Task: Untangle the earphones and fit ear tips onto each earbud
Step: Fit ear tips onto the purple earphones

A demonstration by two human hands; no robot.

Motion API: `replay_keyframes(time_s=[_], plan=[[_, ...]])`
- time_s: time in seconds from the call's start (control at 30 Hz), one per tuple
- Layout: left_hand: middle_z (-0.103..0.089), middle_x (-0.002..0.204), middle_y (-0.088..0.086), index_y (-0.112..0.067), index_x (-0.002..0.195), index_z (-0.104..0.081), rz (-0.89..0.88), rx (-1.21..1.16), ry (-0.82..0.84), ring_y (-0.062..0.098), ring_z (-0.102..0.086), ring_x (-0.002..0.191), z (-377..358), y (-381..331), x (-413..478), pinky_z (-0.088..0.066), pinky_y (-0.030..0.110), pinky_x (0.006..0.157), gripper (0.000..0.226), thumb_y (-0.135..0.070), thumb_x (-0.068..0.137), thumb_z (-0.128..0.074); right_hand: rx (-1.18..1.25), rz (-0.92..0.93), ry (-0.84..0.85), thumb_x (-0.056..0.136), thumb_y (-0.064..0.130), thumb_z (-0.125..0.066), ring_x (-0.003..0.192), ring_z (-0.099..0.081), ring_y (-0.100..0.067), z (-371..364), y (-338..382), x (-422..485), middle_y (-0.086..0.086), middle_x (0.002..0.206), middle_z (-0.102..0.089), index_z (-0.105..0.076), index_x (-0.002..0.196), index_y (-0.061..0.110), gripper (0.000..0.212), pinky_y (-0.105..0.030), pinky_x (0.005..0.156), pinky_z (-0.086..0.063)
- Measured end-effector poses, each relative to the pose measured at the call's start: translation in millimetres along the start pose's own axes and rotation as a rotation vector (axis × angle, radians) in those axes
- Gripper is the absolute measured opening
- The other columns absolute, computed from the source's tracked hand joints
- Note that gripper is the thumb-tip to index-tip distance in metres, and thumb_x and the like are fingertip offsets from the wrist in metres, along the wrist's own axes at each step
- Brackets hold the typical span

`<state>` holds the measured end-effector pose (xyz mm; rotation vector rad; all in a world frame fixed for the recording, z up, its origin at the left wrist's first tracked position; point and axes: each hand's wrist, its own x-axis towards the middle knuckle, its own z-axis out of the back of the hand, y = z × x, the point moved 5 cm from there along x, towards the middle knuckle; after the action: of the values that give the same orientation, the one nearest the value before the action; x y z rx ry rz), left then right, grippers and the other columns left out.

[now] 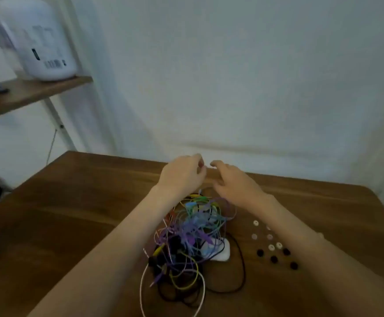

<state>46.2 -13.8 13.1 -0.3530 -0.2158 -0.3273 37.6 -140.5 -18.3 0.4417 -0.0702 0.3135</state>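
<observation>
Head view: the left hand [182, 175] and right hand [234, 184] are hovering just above the far part of the wooden table [72, 213], at 12 o'clock of the tangle. Fingertips of both are nearly meeting, and the fingers are curling inward. Blur is hiding whether either is pinching a cable, so I cannot tell the grip.

The tangled earphones [191, 236], a multicoloured heap of purple, green, yellow, black and white cords, are lying on the table between the forearms, at 6 o'clock of the hands. A white loop is trailing toward the near edge. A small white object [222, 253] is sitting partly under the heap at its 4 o'clock side.

The white ear tips [271, 247] and black ear tips [274, 259] are lying loose at 3 o'clock of the heap, partly beside the right forearm.

At 10 o'clock of the frame, a white appliance [42, 42] is standing on a wooden shelf [26, 92].
</observation>
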Motion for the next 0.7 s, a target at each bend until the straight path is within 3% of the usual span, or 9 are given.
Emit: replay_keyframes(time_s=[0.13,0.3,0.4,0.53,0.6,0.7], plan=[[-0.067,0.097,0.003,-0.015,0.109,-0.06,-0.032,0.018,-0.062,0.022,-0.06,0.088,8.2,-9.9,-31.9,-0.046,0.033,0.067,0.026,-0.033,0.098,-0.045,0.047,-0.001,-0.034,0.098,0.028,-0.045,0.112,-0.052,-0.023,-1.3,8.4,-31.1,-0.008,0.128,-0.053,-0.033,0.143,0.017,0.048,-0.032,0.081,-0.045],[-0.064,0.096,0.003,-0.015,0.109,-0.06,-0.065,-0.089,-0.094,0.02,-0.059,0.086,31.2,-34.4,-87.0,-0.044,0.032,0.068,0.03,-0.037,0.1,-0.042,0.071,-0.093,-0.026,0.1,0.035,-0.041,0.094,-0.054,-0.019,0.8,18.3,-81.6,-0.008,0.115,-0.058,-0.041,0.134,0.012,0.041,-0.031,0.069,-0.048],[-0.059,0.115,0.003,-0.021,0.12,-0.056,-0.105,-0.162,0.102,0.019,-0.055,0.104,21.0,-49.5,-117.0,-0.046,0.035,0.084,0.039,-0.049,0.097,-0.043,0.073,-0.157,0.039,0.099,0.035,-0.042,0.101,-0.056,-0.024,-5.3,24.1,-100.7,-0.01,0.118,-0.058,-0.045,0.126,0.01,0.037,-0.039,0.082,-0.051],[-0.036,0.15,0.007,-0.022,0.146,-0.034,-0.099,-0.072,0.402,0.026,-0.036,0.135,-10.6,-44.9,-138.7,-0.035,0.043,0.108,0.063,-0.057,0.094,-0.042,0.032,-0.243,0.132,0.095,0.024,-0.048,0.103,-0.056,-0.024,-26.1,24.6,-114.2,-0.011,0.122,-0.056,-0.045,0.123,0.01,0.032,-0.036,0.084,-0.05],[-0.021,0.157,0.005,-0.02,0.151,-0.022,-0.111,0.049,0.415,0.027,-0.021,0.143,-18.6,-35.7,-143.4,-0.023,0.044,0.116,0.075,-0.061,0.092,-0.045,0.052,-0.293,0.151,0.098,0.032,-0.044,0.1,-0.056,-0.022,-38.7,21.9,-118.8,-0.011,0.121,-0.056,-0.046,0.126,0.01,0.035,-0.034,0.08,-0.049],[-0.005,0.161,0.003,-0.023,0.153,-0.011,-0.14,0.24,0.427,0.028,-0.005,0.148,-27.4,-19.8,-147.7,-0.008,0.047,0.119,0.085,-0.06,0.089,-0.051,0.092,-0.279,0.158,0.101,0.031,-0.039,0.082,-0.052,-0.016,-51.7,22.6,-119.2,-0.009,0.112,-0.056,-0.051,0.119,0.008,0.032,-0.025,0.061,-0.04]])
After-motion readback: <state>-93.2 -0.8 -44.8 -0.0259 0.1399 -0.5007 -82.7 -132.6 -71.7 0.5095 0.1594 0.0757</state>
